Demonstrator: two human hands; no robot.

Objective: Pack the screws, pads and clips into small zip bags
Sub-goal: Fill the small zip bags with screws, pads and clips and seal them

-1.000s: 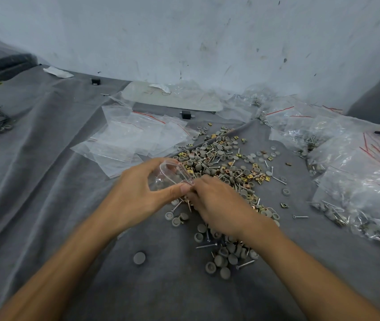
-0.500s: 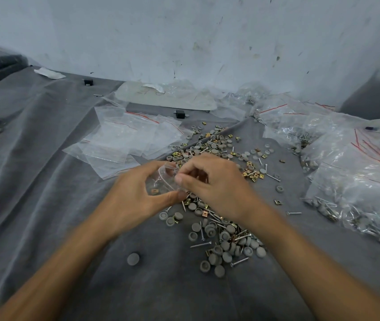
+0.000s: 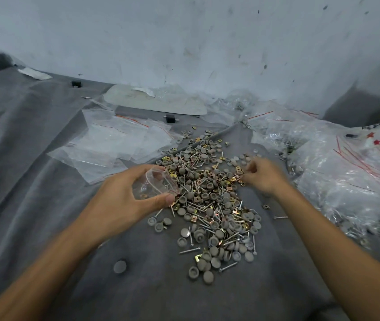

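A heap of grey round pads, silver screws and brass clips (image 3: 210, 205) lies on the grey cloth (image 3: 45, 205) in the middle. My left hand (image 3: 124, 205) holds a small clear zip bag (image 3: 154, 184) with its mouth held open toward the heap; a brass clip shows inside it. My right hand (image 3: 263, 174) rests on the heap's right edge, fingertips pinched on small parts, which I cannot make out clearly.
Empty zip bags (image 3: 115, 144) lie flat at the back left. Filled bags with red zip lines (image 3: 346, 172) pile up on the right. A stray pad (image 3: 120, 266) lies near my left forearm. A white wall (image 3: 184, 42) rises behind.
My right hand has left the bag's mouth and moved right to the heap's edge. The left hand keeps holding the bag open. The view has shifted slightly.
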